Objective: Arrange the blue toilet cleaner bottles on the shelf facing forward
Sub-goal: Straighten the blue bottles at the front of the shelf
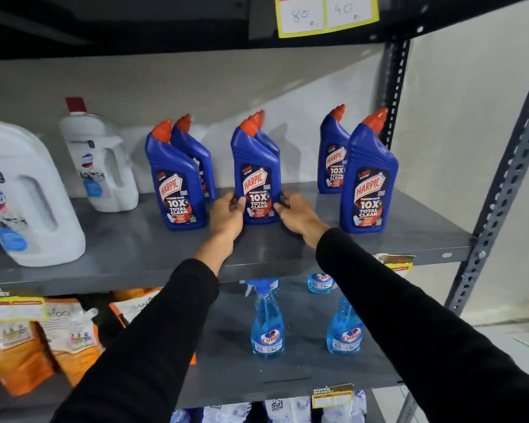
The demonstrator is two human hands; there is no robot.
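Here we clasp the upright middle bottle (256, 175) between left hand (228, 213) and right hand (297, 213), label toward us.

Glossy blue plastic bottles (256, 175) on a smooth, matt-grey metal shelf (135, 248).

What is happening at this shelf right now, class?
A person in black sleeves is holding the middle front Harpic bottle with the left hand and right hand, one on each side near its base. It stands upright on the grey shelf, label facing forward. Five more blue bottles stand in pairs around it. White jugs stand to the left.
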